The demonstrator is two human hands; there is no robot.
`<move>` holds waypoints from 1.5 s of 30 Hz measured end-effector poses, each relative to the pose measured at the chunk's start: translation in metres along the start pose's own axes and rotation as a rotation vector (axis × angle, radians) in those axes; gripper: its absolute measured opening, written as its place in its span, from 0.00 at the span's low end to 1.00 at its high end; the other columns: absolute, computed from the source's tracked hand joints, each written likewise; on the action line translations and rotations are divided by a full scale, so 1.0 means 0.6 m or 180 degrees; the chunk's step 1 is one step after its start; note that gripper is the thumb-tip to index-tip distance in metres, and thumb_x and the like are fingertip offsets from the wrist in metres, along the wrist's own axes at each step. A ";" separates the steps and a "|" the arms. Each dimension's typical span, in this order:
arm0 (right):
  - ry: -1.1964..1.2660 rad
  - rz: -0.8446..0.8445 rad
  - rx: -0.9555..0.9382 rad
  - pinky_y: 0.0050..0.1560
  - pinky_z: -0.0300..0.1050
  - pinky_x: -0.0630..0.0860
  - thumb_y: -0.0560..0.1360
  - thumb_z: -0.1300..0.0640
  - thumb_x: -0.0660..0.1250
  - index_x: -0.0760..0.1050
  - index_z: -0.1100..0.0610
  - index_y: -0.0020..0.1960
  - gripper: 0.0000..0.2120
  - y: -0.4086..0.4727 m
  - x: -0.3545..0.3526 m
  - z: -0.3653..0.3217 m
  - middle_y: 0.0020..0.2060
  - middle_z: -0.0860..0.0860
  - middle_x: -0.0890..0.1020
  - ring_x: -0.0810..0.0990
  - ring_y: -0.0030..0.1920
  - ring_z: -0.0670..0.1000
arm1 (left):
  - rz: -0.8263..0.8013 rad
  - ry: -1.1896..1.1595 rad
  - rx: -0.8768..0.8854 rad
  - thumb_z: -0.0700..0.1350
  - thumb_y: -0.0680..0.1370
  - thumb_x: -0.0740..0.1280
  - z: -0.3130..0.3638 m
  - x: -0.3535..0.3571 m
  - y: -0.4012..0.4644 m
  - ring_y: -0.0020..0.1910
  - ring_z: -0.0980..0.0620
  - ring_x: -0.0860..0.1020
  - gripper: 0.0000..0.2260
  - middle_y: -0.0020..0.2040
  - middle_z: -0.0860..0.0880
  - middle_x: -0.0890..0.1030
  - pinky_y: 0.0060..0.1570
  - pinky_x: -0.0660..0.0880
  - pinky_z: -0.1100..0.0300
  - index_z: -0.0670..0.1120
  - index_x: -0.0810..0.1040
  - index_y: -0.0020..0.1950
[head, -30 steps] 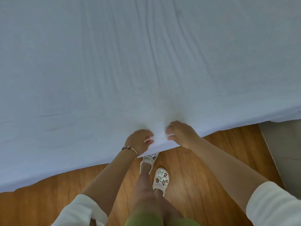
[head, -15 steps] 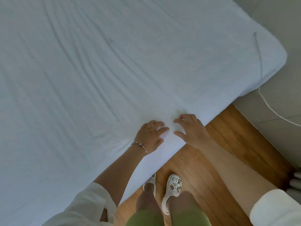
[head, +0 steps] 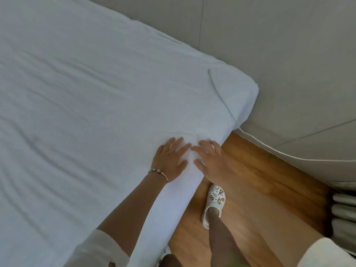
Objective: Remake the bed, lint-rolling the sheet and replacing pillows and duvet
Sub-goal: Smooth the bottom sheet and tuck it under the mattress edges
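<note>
A white fitted sheet (head: 92,105) covers the mattress and fills the left and middle of the head view, with soft wrinkles running across it. My left hand (head: 170,159), with a bracelet at the wrist, lies flat on the sheet at the bed's near edge, fingers spread. My right hand (head: 209,160) presses flat beside it on the same edge, fingers straight. The bed's corner (head: 248,93) is up and to the right of both hands. No pillow, duvet or lint roller is in view.
A wooden floor (head: 260,199) runs along the bed's right side, where my foot in a white clog (head: 213,204) stands. A grey wall (head: 279,54) is behind the corner. A white cord (head: 269,150) trails by the wall. Grey folded fabric (head: 344,214) sits at the right edge.
My hands let go of the pinched sheet edge and now lie flat on it. I have moved along the bed toward its corner, which has come into view.
</note>
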State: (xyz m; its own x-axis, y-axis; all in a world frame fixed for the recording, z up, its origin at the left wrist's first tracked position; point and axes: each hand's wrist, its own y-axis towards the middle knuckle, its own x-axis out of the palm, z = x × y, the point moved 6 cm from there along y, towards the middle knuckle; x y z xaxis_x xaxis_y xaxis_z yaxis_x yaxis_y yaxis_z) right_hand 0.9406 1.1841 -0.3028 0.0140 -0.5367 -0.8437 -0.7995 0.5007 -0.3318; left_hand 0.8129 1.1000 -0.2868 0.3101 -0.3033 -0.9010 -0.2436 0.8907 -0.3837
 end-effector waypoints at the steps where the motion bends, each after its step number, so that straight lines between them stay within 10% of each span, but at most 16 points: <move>1: 0.0056 0.0021 0.0019 0.75 0.55 0.56 0.82 0.47 0.58 0.63 0.44 0.74 0.21 0.013 -0.014 0.022 0.75 0.47 0.59 0.51 0.75 0.57 | 0.0013 0.0002 0.0012 0.57 0.81 0.54 0.011 -0.015 0.037 0.78 0.50 0.46 0.26 0.79 0.54 0.48 0.73 0.51 0.54 0.60 0.50 0.78; 10: 0.1223 0.0663 0.1049 0.53 0.53 0.78 0.80 0.50 0.62 0.57 0.49 0.77 0.27 0.146 -0.144 0.200 0.74 0.48 0.60 0.76 0.60 0.52 | 0.0085 -0.0254 -0.0027 0.53 0.81 0.57 0.074 -0.111 0.266 0.73 0.49 0.57 0.26 0.78 0.55 0.54 0.69 0.59 0.57 0.54 0.53 0.78; 17: 0.0995 0.0623 0.1534 0.45 0.49 0.75 0.81 0.52 0.61 0.75 0.54 0.56 0.08 0.093 -0.112 0.261 0.51 0.49 0.81 0.80 0.50 0.54 | 0.0312 -0.0270 0.0163 0.50 0.80 0.60 0.110 -0.130 0.333 0.68 0.45 0.62 0.24 0.75 0.53 0.62 0.65 0.61 0.55 0.53 0.61 0.76; 21: 0.2163 0.0363 0.1963 0.46 0.46 0.76 0.76 0.44 0.67 0.67 0.44 0.62 0.17 0.080 -0.083 0.283 0.51 0.42 0.77 0.79 0.48 0.48 | -0.0139 0.0287 0.0766 0.54 0.80 0.58 0.148 -0.116 0.360 0.69 0.44 0.54 0.23 0.78 0.57 0.50 0.68 0.51 0.52 0.65 0.58 0.75; 26: 0.1671 0.0456 0.3061 0.33 0.43 0.70 0.80 0.55 0.57 0.74 0.53 0.50 0.07 0.069 -0.091 0.336 0.40 0.49 0.78 0.77 0.41 0.51 | -0.0609 0.0782 0.1823 0.52 0.83 0.53 0.207 -0.112 0.394 0.76 0.48 0.46 0.20 0.78 0.60 0.50 0.69 0.42 0.52 0.65 0.59 0.74; 31: 0.2227 0.1240 0.2477 0.43 0.41 0.72 0.80 0.53 0.63 0.72 0.54 0.64 0.14 0.108 -0.155 0.319 0.53 0.49 0.79 0.76 0.45 0.46 | -0.0043 0.0097 0.1024 0.47 0.84 0.51 0.182 -0.161 0.466 0.77 0.53 0.51 0.20 0.78 0.56 0.55 0.71 0.51 0.55 0.56 0.62 0.76; 36: 0.2181 0.1175 0.1934 0.65 0.50 0.70 0.80 0.42 0.60 0.56 0.49 0.77 0.29 0.233 -0.222 0.329 0.77 0.49 0.58 0.73 0.66 0.55 | 0.0196 0.0310 0.0349 0.48 0.84 0.49 0.107 -0.199 0.548 0.74 0.49 0.58 0.20 0.77 0.50 0.60 0.68 0.58 0.52 0.49 0.59 0.77; 41: 0.2830 0.0749 0.2281 0.43 0.46 0.73 0.76 0.37 0.63 0.71 0.49 0.65 0.24 0.282 -0.227 0.395 0.54 0.47 0.79 0.77 0.43 0.52 | 0.0197 0.0169 0.0043 0.52 0.83 0.55 0.068 -0.222 0.623 0.64 0.43 0.70 0.17 0.68 0.46 0.69 0.56 0.70 0.50 0.45 0.70 0.67; 45: 0.4305 0.1411 0.2598 0.40 0.48 0.78 0.71 0.45 0.75 0.79 0.58 0.48 0.17 0.269 -0.201 0.400 0.40 0.50 0.80 0.77 0.39 0.51 | 0.0424 -0.0303 -0.0113 0.54 0.78 0.65 0.059 -0.224 0.628 0.54 0.44 0.77 0.12 0.61 0.50 0.74 0.49 0.70 0.55 0.49 0.78 0.57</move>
State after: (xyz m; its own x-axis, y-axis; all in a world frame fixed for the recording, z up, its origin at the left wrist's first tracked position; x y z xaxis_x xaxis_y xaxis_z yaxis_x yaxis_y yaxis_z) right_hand 0.9541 1.4926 -0.3561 -0.9710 -0.2108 -0.1130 -0.0820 0.7372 -0.6707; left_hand 0.7116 1.4886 -0.3030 0.3581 -0.1484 -0.9218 -0.3201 0.9080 -0.2705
